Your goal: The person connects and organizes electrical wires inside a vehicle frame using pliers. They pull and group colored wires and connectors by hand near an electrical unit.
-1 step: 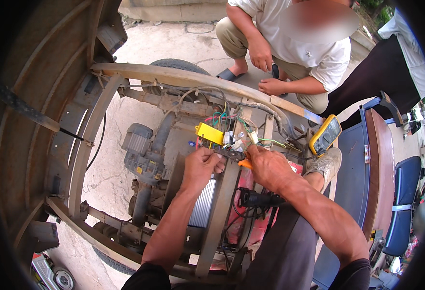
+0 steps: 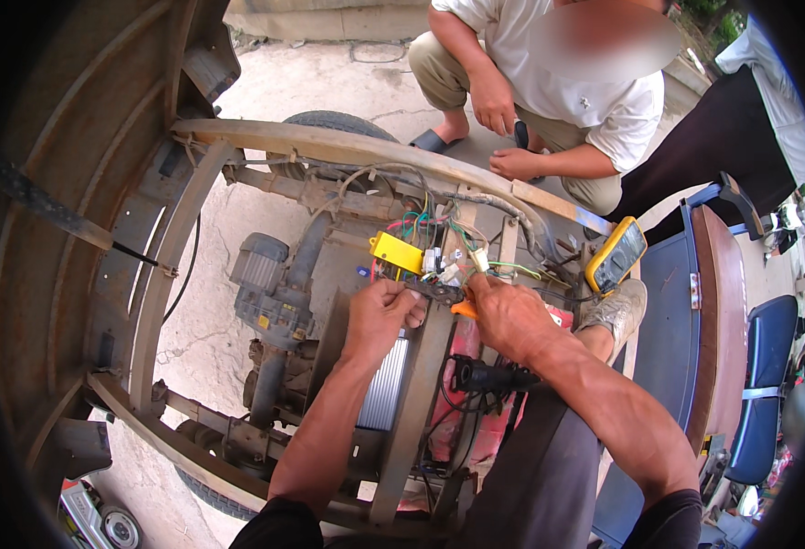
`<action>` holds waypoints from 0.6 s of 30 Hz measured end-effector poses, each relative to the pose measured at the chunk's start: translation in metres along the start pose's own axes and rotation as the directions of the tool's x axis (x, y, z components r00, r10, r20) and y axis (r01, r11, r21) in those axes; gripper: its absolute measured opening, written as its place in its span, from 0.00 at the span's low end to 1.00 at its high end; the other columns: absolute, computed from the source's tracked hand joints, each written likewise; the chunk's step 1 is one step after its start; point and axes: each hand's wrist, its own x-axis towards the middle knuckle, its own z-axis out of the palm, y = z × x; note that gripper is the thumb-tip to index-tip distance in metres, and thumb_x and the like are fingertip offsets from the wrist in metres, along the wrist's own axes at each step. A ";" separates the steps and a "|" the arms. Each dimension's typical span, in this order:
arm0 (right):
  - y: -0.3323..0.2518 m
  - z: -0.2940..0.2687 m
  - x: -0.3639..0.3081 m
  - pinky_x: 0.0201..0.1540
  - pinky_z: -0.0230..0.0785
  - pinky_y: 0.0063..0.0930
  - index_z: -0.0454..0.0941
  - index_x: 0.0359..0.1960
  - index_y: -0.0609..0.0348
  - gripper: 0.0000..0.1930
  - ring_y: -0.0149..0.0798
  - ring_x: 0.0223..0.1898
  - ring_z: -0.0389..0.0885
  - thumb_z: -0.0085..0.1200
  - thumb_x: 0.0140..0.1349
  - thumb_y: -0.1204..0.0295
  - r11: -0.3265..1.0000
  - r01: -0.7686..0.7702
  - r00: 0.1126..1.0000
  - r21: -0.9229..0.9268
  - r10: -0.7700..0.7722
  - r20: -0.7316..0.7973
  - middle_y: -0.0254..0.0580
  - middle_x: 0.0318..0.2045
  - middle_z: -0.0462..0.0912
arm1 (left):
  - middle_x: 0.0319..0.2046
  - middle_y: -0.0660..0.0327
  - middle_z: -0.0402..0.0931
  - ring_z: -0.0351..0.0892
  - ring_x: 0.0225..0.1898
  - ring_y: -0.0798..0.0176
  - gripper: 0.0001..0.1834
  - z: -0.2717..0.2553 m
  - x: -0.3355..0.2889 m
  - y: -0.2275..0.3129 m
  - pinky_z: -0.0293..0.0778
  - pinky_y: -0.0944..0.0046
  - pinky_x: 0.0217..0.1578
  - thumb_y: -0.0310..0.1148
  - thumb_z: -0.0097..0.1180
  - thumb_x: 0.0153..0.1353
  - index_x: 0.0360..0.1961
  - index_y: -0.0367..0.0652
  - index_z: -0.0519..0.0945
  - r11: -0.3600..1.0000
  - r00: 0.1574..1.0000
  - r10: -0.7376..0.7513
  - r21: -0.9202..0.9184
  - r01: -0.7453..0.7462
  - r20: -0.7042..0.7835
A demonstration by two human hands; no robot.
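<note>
My right hand (image 2: 512, 316) is closed round pliers with orange handles (image 2: 464, 309). Their dark jaws (image 2: 432, 292) point left toward my left hand (image 2: 380, 316), whose fingers are pinched together near the tips. What those fingers hold is too small to make out; a thin red wire runs down close by. Just above sits a yellow box (image 2: 397, 252) with coloured wires around it. White plug connectors (image 2: 441, 265) hang between the box and my right hand. Below my left hand lies a ribbed silver metal unit (image 2: 384, 384), partly behind my forearm.
A rusty vehicle frame (image 2: 306, 137) surrounds the work, with a motor (image 2: 261, 265) inside. A yellow multimeter (image 2: 617, 254) rests on the right. A person in a white shirt (image 2: 604, 114) crouches across the frame; another person (image 2: 723, 137) stands behind. At right are a blue panel (image 2: 663, 320) and blue seat (image 2: 768, 389).
</note>
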 end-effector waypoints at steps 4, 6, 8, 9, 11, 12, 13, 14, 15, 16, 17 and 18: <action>-0.003 -0.005 0.001 0.42 0.77 0.49 0.70 0.45 0.64 0.11 0.58 0.38 0.85 0.46 0.64 0.73 0.998 -0.013 0.999 -0.065 0.016 0.051 0.59 0.39 0.84 | 0.29 0.57 0.82 0.79 0.26 0.70 0.05 -0.001 -0.001 0.004 0.76 0.71 0.29 0.24 0.55 0.67 0.37 0.31 0.79 0.999 1.000 -0.014 0.029 0.014 0.013; -0.004 -0.005 0.001 0.41 0.77 0.49 0.70 0.46 0.64 0.11 0.58 0.37 0.85 0.46 0.65 0.73 0.996 -0.005 0.999 -0.095 0.010 0.048 0.58 0.39 0.84 | 0.28 0.57 0.82 0.79 0.26 0.70 0.05 -0.001 -0.001 0.004 0.76 0.71 0.29 0.24 0.56 0.66 0.37 0.31 0.80 0.998 1.000 -0.014 0.055 0.012 0.028; -0.003 -0.004 0.001 0.40 0.78 0.48 0.70 0.47 0.64 0.11 0.57 0.36 0.86 0.45 0.65 0.73 0.992 0.005 0.999 -0.123 0.001 0.045 0.58 0.39 0.84 | 0.27 0.57 0.82 0.79 0.26 0.71 0.05 0.000 -0.002 0.003 0.75 0.72 0.29 0.24 0.57 0.66 0.36 0.32 0.80 0.997 1.000 0.001 0.082 -0.003 0.023; -0.001 -0.002 0.002 0.38 0.78 0.48 0.71 0.47 0.64 0.11 0.56 0.35 0.86 0.45 0.65 0.73 0.988 0.019 1.000 -0.155 -0.016 0.018 0.57 0.39 0.84 | 0.27 0.57 0.82 0.79 0.26 0.71 0.05 0.000 -0.002 0.004 0.75 0.72 0.29 0.24 0.57 0.66 0.36 0.32 0.80 0.997 1.000 0.000 0.080 -0.002 0.024; 0.000 -0.001 0.002 0.36 0.79 0.47 0.71 0.47 0.64 0.11 0.55 0.34 0.86 0.45 0.66 0.73 0.982 0.031 0.999 -0.188 -0.033 -0.009 0.56 0.39 0.84 | 0.27 0.57 0.82 0.79 0.26 0.70 0.05 0.001 -0.001 0.004 0.75 0.72 0.28 0.24 0.57 0.65 0.35 0.31 0.80 0.998 1.000 -0.006 0.068 0.005 0.013; 0.000 -0.002 0.002 0.35 0.79 0.46 0.71 0.48 0.63 0.11 0.54 0.34 0.86 0.45 0.66 0.73 0.978 0.040 0.998 -0.205 -0.047 -0.030 0.56 0.39 0.85 | 0.27 0.57 0.82 0.79 0.26 0.70 0.05 0.001 -0.001 0.004 0.75 0.72 0.28 0.24 0.57 0.65 0.35 0.31 0.80 0.998 1.000 -0.007 0.068 0.006 0.013; 0.000 -0.002 0.002 0.33 0.79 0.45 0.71 0.48 0.63 0.11 0.53 0.33 0.87 0.44 0.67 0.72 0.974 0.049 0.997 -0.223 -0.062 -0.051 0.56 0.39 0.85 | 0.26 0.57 0.81 0.79 0.26 0.70 0.05 0.001 0.000 0.004 0.74 0.71 0.28 0.24 0.57 0.65 0.35 0.31 0.80 0.998 1.000 -0.013 0.058 0.012 0.006; 0.001 -0.001 0.002 0.33 0.79 0.45 0.71 0.48 0.63 0.11 0.53 0.33 0.87 0.44 0.67 0.72 0.974 0.049 0.997 -0.223 -0.061 -0.050 0.56 0.39 0.85 | 0.26 0.57 0.81 0.79 0.25 0.70 0.05 0.001 0.001 0.003 0.74 0.71 0.28 0.24 0.57 0.65 0.35 0.31 0.80 0.999 1.000 -0.019 0.049 0.019 0.000; 0.002 0.002 0.003 0.33 0.79 0.44 0.71 0.48 0.63 0.11 0.53 0.33 0.87 0.44 0.67 0.72 0.973 0.055 0.995 -0.226 -0.071 -0.064 0.55 0.39 0.85 | 0.26 0.57 0.81 0.79 0.25 0.70 0.05 0.001 0.001 0.003 0.74 0.71 0.28 0.24 0.57 0.65 0.35 0.31 0.80 0.999 1.000 -0.020 0.049 0.020 -0.001; 0.003 0.003 0.004 0.32 0.79 0.43 0.71 0.48 0.63 0.11 0.52 0.33 0.87 0.44 0.68 0.71 0.971 0.061 0.994 -0.229 -0.081 -0.079 0.55 0.39 0.85 | 0.26 0.57 0.81 0.79 0.25 0.69 0.05 0.001 0.001 0.002 0.74 0.71 0.28 0.24 0.56 0.65 0.35 0.31 0.80 0.999 1.000 -0.022 0.044 0.022 -0.002; 0.002 0.003 0.004 0.32 0.79 0.43 0.71 0.48 0.63 0.11 0.52 0.33 0.87 0.44 0.68 0.71 0.971 0.061 0.994 -0.229 -0.081 -0.078 0.55 0.39 0.85 | 0.26 0.57 0.81 0.79 0.25 0.69 0.05 0.000 0.001 0.002 0.75 0.71 0.28 0.24 0.56 0.65 0.35 0.31 0.80 0.999 1.000 -0.025 0.039 0.025 -0.005; 0.000 0.001 0.004 0.33 0.79 0.44 0.71 0.48 0.62 0.11 0.53 0.33 0.86 0.45 0.67 0.71 0.974 0.049 0.994 -0.222 -0.069 -0.081 0.56 0.39 0.84 | 0.26 0.57 0.81 0.79 0.25 0.69 0.05 -0.001 0.001 0.002 0.75 0.71 0.28 0.24 0.56 0.65 0.35 0.31 0.80 0.999 1.000 -0.025 0.036 0.025 -0.004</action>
